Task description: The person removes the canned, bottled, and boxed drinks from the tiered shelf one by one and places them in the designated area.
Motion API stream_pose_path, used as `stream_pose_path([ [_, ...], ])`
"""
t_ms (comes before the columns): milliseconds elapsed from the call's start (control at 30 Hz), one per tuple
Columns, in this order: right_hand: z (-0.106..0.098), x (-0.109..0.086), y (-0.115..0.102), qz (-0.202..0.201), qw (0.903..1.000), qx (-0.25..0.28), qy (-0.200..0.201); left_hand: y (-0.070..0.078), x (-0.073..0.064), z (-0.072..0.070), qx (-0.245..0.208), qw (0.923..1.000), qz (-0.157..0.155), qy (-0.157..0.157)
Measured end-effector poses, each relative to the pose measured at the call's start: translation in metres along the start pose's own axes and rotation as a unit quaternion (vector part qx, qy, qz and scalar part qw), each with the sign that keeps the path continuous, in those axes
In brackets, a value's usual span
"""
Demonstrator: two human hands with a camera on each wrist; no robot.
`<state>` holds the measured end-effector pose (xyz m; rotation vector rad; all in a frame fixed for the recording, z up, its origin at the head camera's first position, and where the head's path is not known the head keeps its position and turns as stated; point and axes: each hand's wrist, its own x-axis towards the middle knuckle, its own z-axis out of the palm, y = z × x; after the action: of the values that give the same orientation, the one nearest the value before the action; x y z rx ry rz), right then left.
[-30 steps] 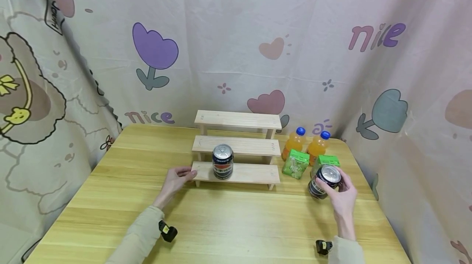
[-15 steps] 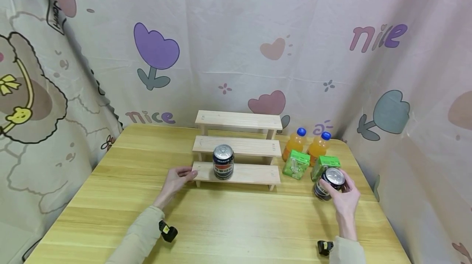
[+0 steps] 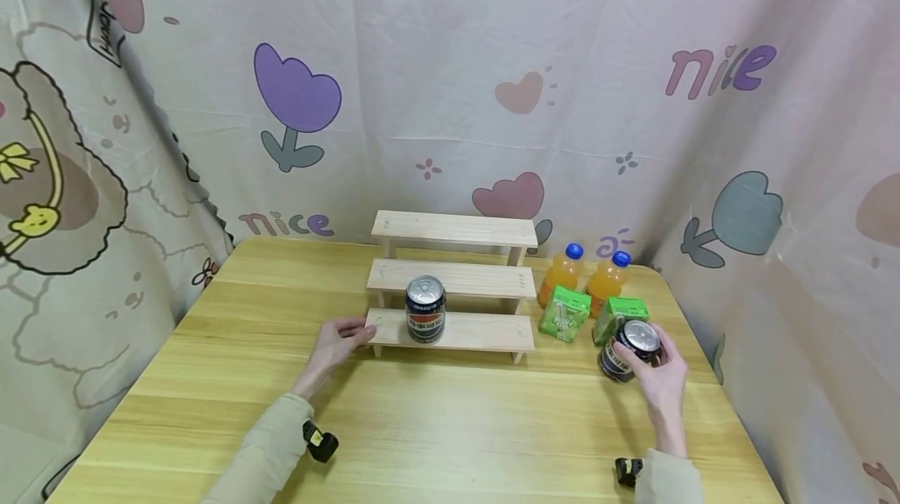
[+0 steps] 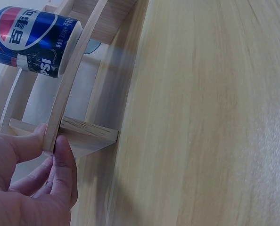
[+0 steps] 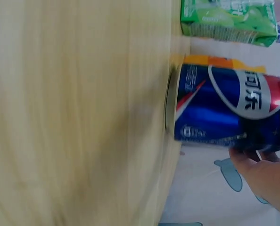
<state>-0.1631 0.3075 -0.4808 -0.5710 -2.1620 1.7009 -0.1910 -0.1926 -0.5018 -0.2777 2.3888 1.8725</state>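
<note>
With thumb and fingers, my left hand (image 3: 337, 345) pinches the left end of the lowest step of a three-tier wooden shelf (image 3: 485, 330). On that step a blue cola can (image 3: 425, 310) stands upright; the left wrist view shows its printed side. Over at the right, my right hand (image 3: 661, 379) grips a second cola can (image 5: 229, 106) around its upper part. This can's base is at the tabletop or barely above it; I cannot tell which. In the head view it overlaps a green juice box (image 3: 622, 312) behind it.
Another green juice box (image 3: 565, 314) stands just right of the shelf. Two orange drink bottles with blue caps, a left bottle (image 3: 560, 273) and a right bottle (image 3: 606, 283), are behind the boxes. A printed curtain (image 3: 422, 98) surrounds the wooden table (image 3: 450, 426).
My right hand has moved slightly right with its can, mostly in the first half second, and the can is less tilted. The left hand, shelf and other can stay where they were.
</note>
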Motion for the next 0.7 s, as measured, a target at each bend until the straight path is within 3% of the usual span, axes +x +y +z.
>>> stream_pose_path([
  [233, -0.005, 0.0, -0.0003, -0.001, 0.9989, -0.036, -0.03, -0.0007, 0.0005, 0.0005, 0.004, 1.0, 0.001, 0.001],
  [533, -0.0058, 0.0001, 0.0014, -0.026, 0.9979, -0.051, -0.032, -0.0007, -0.0009, 0.0002, 0.003, 1.0, -0.002, 0.001],
  [700, -0.0049, 0.0003, -0.0021, -0.051, 0.998, -0.034, -0.019, -0.001, 0.0001, -0.0003, -0.001, 1.0, -0.004, 0.001],
])
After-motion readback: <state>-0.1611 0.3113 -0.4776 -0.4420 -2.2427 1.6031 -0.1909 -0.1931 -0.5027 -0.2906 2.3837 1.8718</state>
